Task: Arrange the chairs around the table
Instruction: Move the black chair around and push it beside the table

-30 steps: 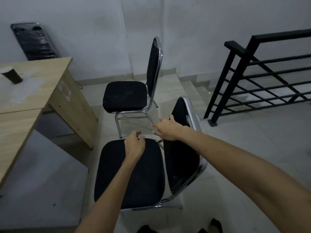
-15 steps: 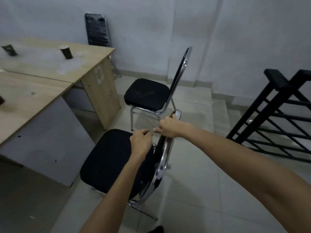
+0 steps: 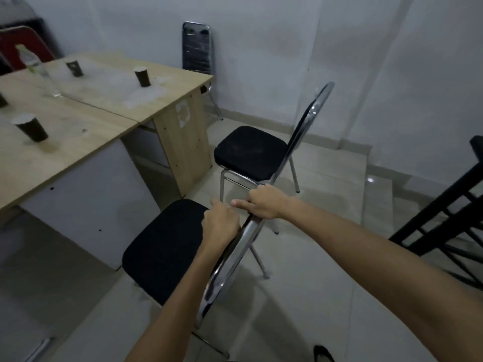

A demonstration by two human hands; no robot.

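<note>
A black-cushioned chrome chair (image 3: pixel 167 246) stands right below me, its seat facing the wooden table (image 3: pixel 86 126). My right hand (image 3: pixel 264 205) grips the top of its chrome backrest. My left hand (image 3: pixel 220 226) is closed on the backrest just below and to the left. A second matching chair (image 3: pixel 251 152) stands farther off by the table's end panel, its seat turned toward the table. A third chair (image 3: pixel 196 48) sits against the wall behind the table's far corner.
Paper cups (image 3: pixel 142 77) (image 3: pixel 31 128) and a clear plastic bottle (image 3: pixel 39 71) stand on the table. A red chair back (image 3: pixel 23 43) shows at the far left. A black metal stair railing (image 3: pixel 444 220) runs along the right. Pale floor tiles lie between chair and railing.
The view has swung left, bringing more of the table into sight. The held chair has turned with its seat nearer the table. Both hands stay on its backrest.
</note>
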